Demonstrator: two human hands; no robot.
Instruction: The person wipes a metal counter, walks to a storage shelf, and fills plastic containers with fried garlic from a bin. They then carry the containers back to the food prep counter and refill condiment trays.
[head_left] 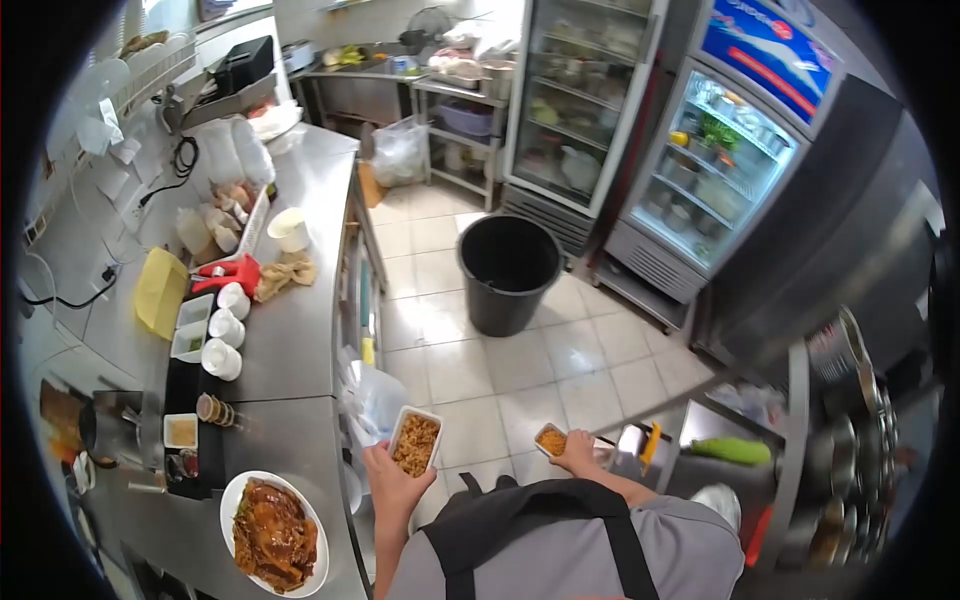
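My left hand (398, 482) is closed on the edge of a white rectangular container of brown crumbly food (415, 445), held level beside the steel counter. Over the floor to the right, my right hand (574, 455) grips a smaller white container of orange-brown crumbs (550, 439). Its fingers close on the container's right side. On the counter at the lower left stands an oval white plate (318, 560) of food under glossy brown sauce (275, 535).
A black bin (510, 275) stands on the tiled floor ahead. White bottles (222, 358) and a yellow container (158, 292) sit along the steel counter (285, 365). Glass-door fridges (715, 165) line the back right. A green vegetable (732, 451) lies on the right-hand worktop.
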